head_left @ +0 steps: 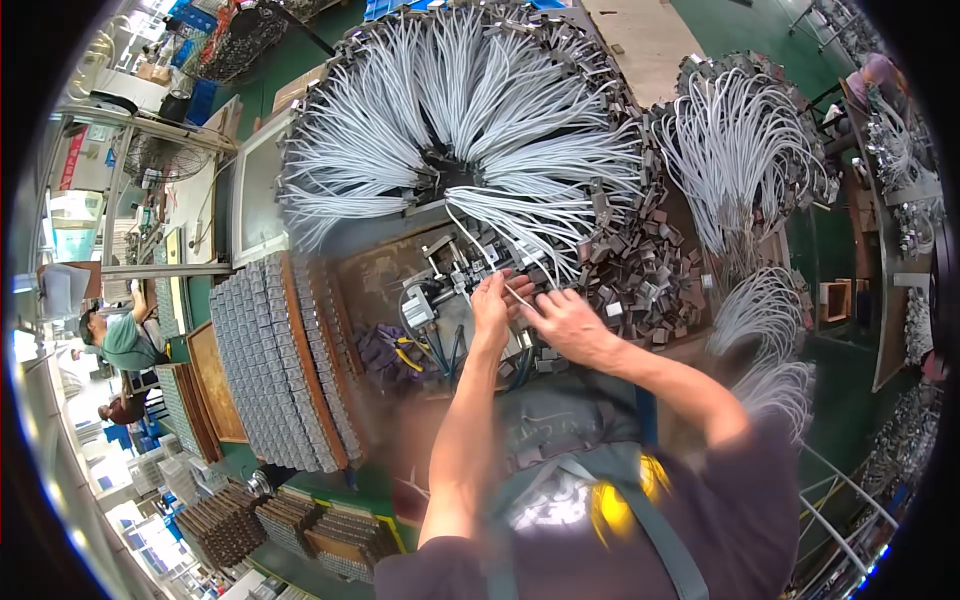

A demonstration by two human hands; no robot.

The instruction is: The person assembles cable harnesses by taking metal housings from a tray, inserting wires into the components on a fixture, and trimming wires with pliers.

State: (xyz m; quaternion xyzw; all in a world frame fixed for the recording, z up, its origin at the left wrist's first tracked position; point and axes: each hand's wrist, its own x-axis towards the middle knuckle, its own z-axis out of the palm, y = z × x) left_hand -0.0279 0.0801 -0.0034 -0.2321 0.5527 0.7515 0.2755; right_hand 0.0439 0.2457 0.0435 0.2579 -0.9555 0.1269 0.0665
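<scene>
A white cable (pixel 518 298) runs between my two hands, over a small metal fixture (pixel 462 270) on the bench. My left hand (pixel 492 308) is closed around the cable, its palm turned partly up. Close on its right, my right hand (pixel 568 322) pinches the same cable between thumb and fingers. The cable's end is too small to make out. Just beyond the hands, a large fan of white cables (pixel 480 90) lies in bundles, with small metal blocks along its outer edge.
Loose metal blocks (pixel 645 285) are heaped right of my hands. Yellow-handled pliers (pixel 408 352) lie to the left, near stacked trays of grey parts (pixel 265 360). More white cables (pixel 735 150) hang at the right. A person in a green top (pixel 128 335) is at the far left.
</scene>
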